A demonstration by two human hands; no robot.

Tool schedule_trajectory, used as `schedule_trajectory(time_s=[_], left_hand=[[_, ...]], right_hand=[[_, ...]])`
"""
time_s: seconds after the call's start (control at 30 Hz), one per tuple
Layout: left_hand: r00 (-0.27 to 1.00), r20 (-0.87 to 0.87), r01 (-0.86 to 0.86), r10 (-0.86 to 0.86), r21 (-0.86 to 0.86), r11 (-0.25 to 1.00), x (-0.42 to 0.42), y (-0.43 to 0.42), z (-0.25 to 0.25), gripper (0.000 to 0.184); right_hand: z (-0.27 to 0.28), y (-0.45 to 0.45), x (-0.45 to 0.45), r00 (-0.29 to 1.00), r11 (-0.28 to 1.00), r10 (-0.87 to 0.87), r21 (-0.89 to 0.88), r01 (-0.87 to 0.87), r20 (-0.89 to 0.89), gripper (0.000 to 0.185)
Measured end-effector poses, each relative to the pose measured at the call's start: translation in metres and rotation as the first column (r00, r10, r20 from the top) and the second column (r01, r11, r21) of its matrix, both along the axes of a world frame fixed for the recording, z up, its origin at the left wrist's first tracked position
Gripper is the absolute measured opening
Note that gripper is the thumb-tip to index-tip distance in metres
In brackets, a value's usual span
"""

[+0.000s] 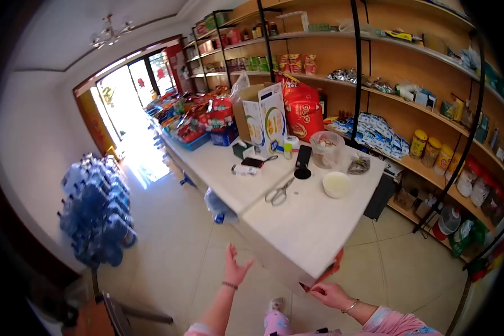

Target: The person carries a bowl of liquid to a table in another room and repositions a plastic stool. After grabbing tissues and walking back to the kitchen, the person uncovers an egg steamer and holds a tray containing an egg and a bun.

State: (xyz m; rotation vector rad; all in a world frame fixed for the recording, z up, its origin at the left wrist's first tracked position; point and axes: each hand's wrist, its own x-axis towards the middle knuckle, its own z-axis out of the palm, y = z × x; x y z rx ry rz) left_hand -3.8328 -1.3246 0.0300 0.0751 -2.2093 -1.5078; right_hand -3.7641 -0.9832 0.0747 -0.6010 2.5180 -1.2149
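My left hand (238, 269) is raised over the floor, left of the white table's (297, 229) near end, fingers apart and holding nothing. My right hand (329, 294) is at the near corner of the table, its fingers closed at a small dark red item whose shape is mostly hidden. Beside that corner a red-orange thing (335, 264) hangs at the table's right edge. On the tabletop lie scissors (280, 194), a white bowl (336, 184), a black phone-like object (303, 158) and a clear plastic tub (326, 147).
Farther along the table stand an open carton (273, 117), a red bag (303, 109) and many packets. Large blue water bottles (98, 210) crowd the floor at left. Stocked shelves (425, 106) line the right wall. A dark chair-like frame (123, 316) is at lower left.
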Motion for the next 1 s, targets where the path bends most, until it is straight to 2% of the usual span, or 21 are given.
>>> schedule_trajectory(time_s=[0.03, 0.07, 0.1, 0.17, 0.27, 0.3, 0.33, 0.37, 0.4, 0.47, 0.5, 0.57, 0.6, 0.67, 0.73, 0.77, 0.8, 0.87, 0.93, 1.0], left_hand=[[0.989, -0.142, 0.057, -0.049, 0.050, 0.997, -0.064, -0.017, 0.007, 0.097], [0.986, -0.152, 0.074, -0.063, 0.064, 0.995, -0.124, -0.033, 0.015, 0.098], [0.982, -0.173, 0.085, -0.071, 0.074, 0.994, -0.184, -0.045, 0.040, 0.099], [0.993, -0.038, -0.115, 0.112, -0.092, 0.989, -0.271, -0.062, 0.069, 0.103], [0.987, 0.028, -0.153, 0.159, -0.159, 0.975, -0.390, -0.086, 0.070, 0.107], [0.990, 0.041, -0.126, 0.134, -0.159, 0.979, -0.423, -0.091, 0.068, 0.107], [0.982, 0.100, -0.141, 0.161, -0.183, 0.973, -0.451, -0.098, 0.064, 0.109], [0.967, 0.162, -0.162, 0.197, -0.207, 0.965, -0.476, -0.105, 0.056, 0.112], [0.964, 0.183, -0.153, 0.191, -0.202, 0.967, -0.493, -0.109, 0.052, 0.112], [0.949, 0.219, -0.135, 0.226, -0.364, 0.921, -0.523, -0.114, 0.050, 0.121], [0.941, 0.263, -0.107, 0.214, -0.371, 0.922, -0.536, -0.116, 0.052, 0.125], [0.928, 0.331, -0.034, 0.172, -0.385, 0.922, -0.561, -0.121, 0.050, 0.134], [0.902, 0.381, -0.007, 0.201, -0.454, 0.891, -0.569, -0.121, 0.053, 0.135], [0.919, 0.356, 0.069, 0.167, -0.564, 0.823, -0.585, -0.124, 0.051, 0.136], [0.974, 0.223, 0.136, -0.027, -0.492, 0.860, -0.609, -0.137, 0.029, 0.134], [0.987, 0.153, 0.117, -0.050, -0.467, 0.877, -0.610, -0.134, 0.031, 0.129], [0.977, 0.213, 0.095, 0.008, -0.467, 0.879, -0.607, -0.128, 0.038, 0.125], [0.986, 0.147, 0.003, 0.075, -0.469, 0.883, -0.602, -0.123, 0.040, 0.122], [0.992, -0.018, -0.116, 0.122, -0.464, 0.878, -0.601, -0.136, 0.041, 0.120], [0.973, -0.186, -0.199, 0.140, -0.351, 0.915, -0.594, -0.158, 0.047, 0.117]], right_hand=[[0.003, -0.024, -0.025, 0.996, 0.994, -0.092, -0.061, 0.093, 0.008, 0.021], [0.004, -0.045, -0.049, 0.994, 0.992, -0.108, -0.057, 0.110, 0.035, 0.021], [0.008, -0.065, -0.076, 0.991, 0.991, -0.135, -0.023, 0.134, -0.021, 0.021], [0.003, -0.093, -0.123, 0.987, 0.987, -0.126, 0.087, 0.135, -0.101, 0.020], [-0.031, -0.106, -0.153, 0.975, 0.970, -0.146, 0.171, 0.175, -0.169, 0.019], [-0.018, -0.112, -0.157, 0.952, 0.948, -0.157, 0.231, 0.220, -0.264, 0.015], [-0.018, -0.116, -0.160, 0.952, 0.941, -0.176, 0.240, 0.237, -0.250, 0.015], [-0.021, -0.118, -0.161, 0.914, 0.954, -0.204, 0.137, 0.265, -0.350, 0.013], [-0.020, -0.119, -0.161, 0.866, 0.961, -0.233, 0.032, 0.274, -0.442, 0.012], [-0.016, -0.120, -0.165, 0.870, 0.960, -0.214, 0.067, 0.271, -0.444, 0.011], [-0.017, -0.121, -0.168, 0.864, 0.960, -0.197, 0.089, 0.266, -0.463, 0.011], [-0.054, -0.112, -0.148, 0.882, 0.952, -0.212, 0.116, 0.284, -0.420, 0.008], [-0.066, -0.109, -0.142, 0.895, 0.947, -0.217, 0.138, 0.289, -0.389, 0.009], [-0.061, -0.108, -0.145, 0.910, 0.953, -0.216, 0.129, 0.276, -0.353, 0.009], [-0.058, -0.107, -0.143, 0.916, 0.950, -0.240, 0.119, 0.290, -0.321, 0.008], [-0.057, -0.108, -0.144, 0.921, 0.952, -0.236, 0.117, 0.283, -0.312, 0.009], [-0.056, -0.110, -0.144, 0.926, 0.956, -0.227, 0.111, 0.270, -0.300, 0.010], [-0.056, -0.108, -0.147, 0.918, 0.965, -0.217, 0.070, 0.253, -0.331, 0.007], [-0.045, -0.107, -0.150, 0.911, 0.974, -0.199, 0.027, 0.224, -0.362, 0.006], [-0.026, -0.110, -0.160, 0.898, 0.951, -0.179, 0.162, 0.262, -0.403, 0.009]])
